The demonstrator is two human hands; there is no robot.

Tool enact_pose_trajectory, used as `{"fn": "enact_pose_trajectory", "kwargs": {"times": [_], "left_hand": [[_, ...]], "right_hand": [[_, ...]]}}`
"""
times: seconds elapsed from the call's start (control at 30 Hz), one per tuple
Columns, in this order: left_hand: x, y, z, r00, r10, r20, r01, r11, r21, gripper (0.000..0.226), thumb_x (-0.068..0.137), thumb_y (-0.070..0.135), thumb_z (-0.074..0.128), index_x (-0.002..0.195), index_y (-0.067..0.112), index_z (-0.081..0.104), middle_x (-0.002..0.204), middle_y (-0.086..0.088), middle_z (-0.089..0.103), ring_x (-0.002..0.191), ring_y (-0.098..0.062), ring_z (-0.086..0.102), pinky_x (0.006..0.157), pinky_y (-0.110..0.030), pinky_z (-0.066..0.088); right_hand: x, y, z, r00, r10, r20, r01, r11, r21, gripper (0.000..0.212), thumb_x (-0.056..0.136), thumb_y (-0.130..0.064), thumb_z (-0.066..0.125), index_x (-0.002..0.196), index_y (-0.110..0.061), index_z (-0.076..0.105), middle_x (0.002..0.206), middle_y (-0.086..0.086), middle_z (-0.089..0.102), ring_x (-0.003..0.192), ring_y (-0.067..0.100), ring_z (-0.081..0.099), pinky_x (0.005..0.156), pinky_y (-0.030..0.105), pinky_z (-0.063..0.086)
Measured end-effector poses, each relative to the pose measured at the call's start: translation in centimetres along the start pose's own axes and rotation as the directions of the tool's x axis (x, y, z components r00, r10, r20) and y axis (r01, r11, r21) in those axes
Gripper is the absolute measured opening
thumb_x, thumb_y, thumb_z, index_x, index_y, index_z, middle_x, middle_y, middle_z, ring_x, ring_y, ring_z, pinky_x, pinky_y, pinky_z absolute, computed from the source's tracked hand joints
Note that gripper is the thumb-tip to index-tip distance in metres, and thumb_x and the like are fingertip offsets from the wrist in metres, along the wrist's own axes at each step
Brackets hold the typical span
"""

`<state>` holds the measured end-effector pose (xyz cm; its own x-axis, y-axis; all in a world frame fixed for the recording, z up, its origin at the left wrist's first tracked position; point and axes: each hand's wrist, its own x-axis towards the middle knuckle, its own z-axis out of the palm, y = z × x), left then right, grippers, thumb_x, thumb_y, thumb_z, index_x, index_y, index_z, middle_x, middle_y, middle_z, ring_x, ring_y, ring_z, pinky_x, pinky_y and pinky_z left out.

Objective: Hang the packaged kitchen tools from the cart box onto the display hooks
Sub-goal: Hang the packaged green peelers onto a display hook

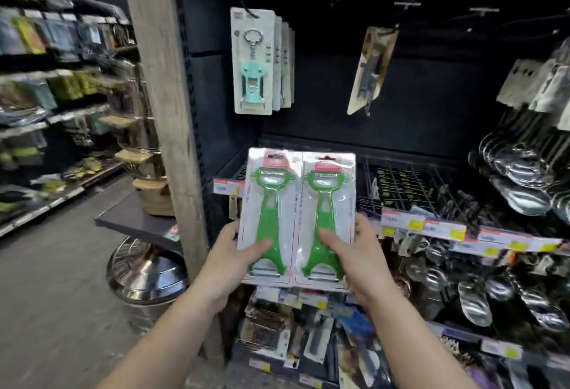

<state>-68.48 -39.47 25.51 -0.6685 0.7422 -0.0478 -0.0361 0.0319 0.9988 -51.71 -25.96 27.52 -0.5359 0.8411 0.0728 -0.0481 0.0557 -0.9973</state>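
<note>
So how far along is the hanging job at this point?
Done: nothing shows for certain; other packs, like the corkscrew packs, already hang on hooks. In hand: the left hand and right hand each hold a green peeler pack below the hooks. Left: hanging both; the cart box is out of view.

This is a shop aisle. The floor (52, 280) is grey. A wooden post (160, 80) stands just left of a black back wall (431, 95). Long shelves (46, 117) full of goods run down the left side, blurred. A shiny metal bin (148, 274) sits on the floor by the post. The light is dim.
</note>
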Motion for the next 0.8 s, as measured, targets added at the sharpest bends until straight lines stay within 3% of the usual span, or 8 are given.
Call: {"fn": "enact_pose_trajectory", "kwargs": {"times": [0.1,0.23,0.4,0.5,0.6,0.8], "left_hand": [[1.3,0.8,-1.0,1.0,0.007,0.004,-0.007,1.0,-0.004,0.046,0.086,0.022,0.079,0.125,0.026,0.054,0.112,0.003,0.076,0.106,-0.019,0.072,0.103,-0.047,0.051],[3.4,2.3,-1.2,0.999,0.027,0.021,-0.026,0.999,-0.046,0.038,0.088,0.016,0.076,0.12,0.027,0.057,0.111,0.004,0.077,0.105,-0.017,0.072,0.104,-0.045,0.051],[6.5,3.7,-0.8,0.998,0.044,0.05,-0.041,0.998,-0.053,0.048,0.084,0.022,0.08,0.127,0.02,0.057,0.114,0.002,0.076,0.108,-0.02,0.072,0.107,-0.048,0.048],[8.3,4.2,-0.3,0.998,0.049,0.036,-0.046,0.996,-0.081,0.05,0.085,0.02,0.078,0.13,0.019,0.056,0.113,0.001,0.076,0.107,-0.022,0.072,0.106,-0.05,0.049],[10.0,5.3,0.8,0.997,0.078,0.014,-0.076,0.99,-0.119,0.056,0.075,0.033,0.08,0.125,0.02,0.059,0.112,0.001,0.076,0.106,-0.023,0.072,0.104,-0.051,0.05],[13.5,8.0,3.7,0.987,0.155,-0.031,-0.158,0.974,-0.161,0.033,0.082,0.024,0.075,0.112,0.029,0.06,0.105,0.005,0.078,0.1,-0.018,0.074,0.087,-0.036,0.057]], "right_hand": [[1.0,-0.9,1.1,1.0,-0.006,-0.001,0.006,1.0,0.007,0.042,0.084,-0.017,0.078,0.116,-0.03,0.053,0.113,-0.004,0.072,0.099,0.016,0.072,0.094,0.044,0.057],[3.0,-1.9,2.0,1.0,-0.028,-0.013,0.029,0.999,0.029,0.04,0.085,-0.014,0.076,0.109,-0.035,0.053,0.112,-0.003,0.072,0.101,0.018,0.072,0.093,0.046,0.057],[6.2,-2.6,2.2,0.998,-0.056,-0.033,0.057,0.998,0.03,0.051,0.084,-0.014,0.077,0.127,-0.021,0.05,0.117,0.0,0.07,0.104,0.019,0.071,0.093,0.046,0.057],[8.3,-2.9,2.0,0.997,-0.075,-0.032,0.075,0.997,0.003,0.055,0.083,-0.016,0.078,0.13,-0.021,0.049,0.118,-0.002,0.07,0.104,0.018,0.071,0.093,0.044,0.057],[10.5,-3.4,1.6,0.996,-0.087,-0.032,0.088,0.996,0.002,0.055,0.082,-0.018,0.079,0.128,-0.024,0.049,0.116,-0.002,0.071,0.102,0.017,0.071,0.092,0.045,0.057],[14.7,-5.2,-0.6,0.989,-0.139,-0.052,0.141,0.99,0.027,0.049,0.085,-0.014,0.076,0.126,-0.025,0.052,0.111,-0.004,0.074,0.095,0.014,0.074,0.084,0.039,0.06]]}}
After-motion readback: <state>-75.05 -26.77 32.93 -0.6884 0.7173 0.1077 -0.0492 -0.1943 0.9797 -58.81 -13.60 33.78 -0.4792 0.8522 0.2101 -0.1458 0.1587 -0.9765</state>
